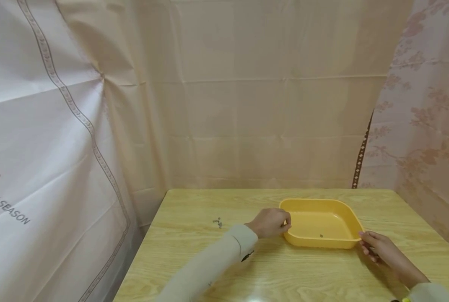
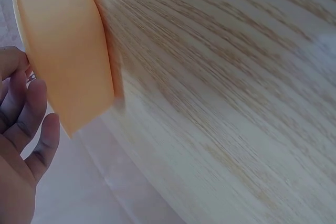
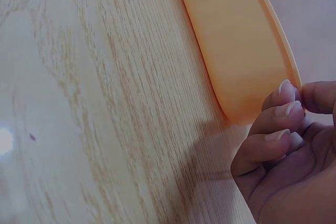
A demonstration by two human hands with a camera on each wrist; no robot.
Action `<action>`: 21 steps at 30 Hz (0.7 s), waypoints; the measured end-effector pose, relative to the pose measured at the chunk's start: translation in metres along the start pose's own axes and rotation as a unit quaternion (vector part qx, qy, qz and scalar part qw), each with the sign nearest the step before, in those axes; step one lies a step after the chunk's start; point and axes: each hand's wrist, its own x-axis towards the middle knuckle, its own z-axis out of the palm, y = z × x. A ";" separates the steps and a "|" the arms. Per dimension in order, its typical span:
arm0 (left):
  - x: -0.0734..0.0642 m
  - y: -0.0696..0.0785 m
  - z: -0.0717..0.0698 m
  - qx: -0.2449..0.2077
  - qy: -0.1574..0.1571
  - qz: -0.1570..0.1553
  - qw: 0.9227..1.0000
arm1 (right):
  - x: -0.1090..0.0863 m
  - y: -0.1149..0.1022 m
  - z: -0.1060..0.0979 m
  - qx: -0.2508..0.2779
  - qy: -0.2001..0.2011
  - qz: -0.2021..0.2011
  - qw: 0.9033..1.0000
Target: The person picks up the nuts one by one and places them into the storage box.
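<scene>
Yellow tray (image 1: 318, 223) held at both ends.
The left hand (image 1: 270, 223) and right hand (image 1: 383, 248) pinch it with curled fingers (image 3: 258, 149); small grey pieces (image 1: 220, 224) lie on the tabletop (image 1: 164, 245).

Soft, dim light, white glare on the table (image 1: 179, 239), faint shadow beside the yellow tray (image 1: 318, 243), hazy wrist views

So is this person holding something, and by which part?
Yes, a yellow, rounded rectangular tray, apparently plastic, by its rim: the left hand grips its left side, and the right hand pinches it at the near right corner.
</scene>
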 end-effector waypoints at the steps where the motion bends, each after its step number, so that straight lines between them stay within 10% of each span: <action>1: 0.000 0.000 0.000 0.000 -0.001 0.000 1.000 | 0.000 0.000 0.000 0.000 0.000 0.000 1.000; 21: -0.006 -0.005 0.002 -0.003 0.042 0.019 0.999 | -0.001 -0.002 0.000 0.000 0.004 0.010 1.000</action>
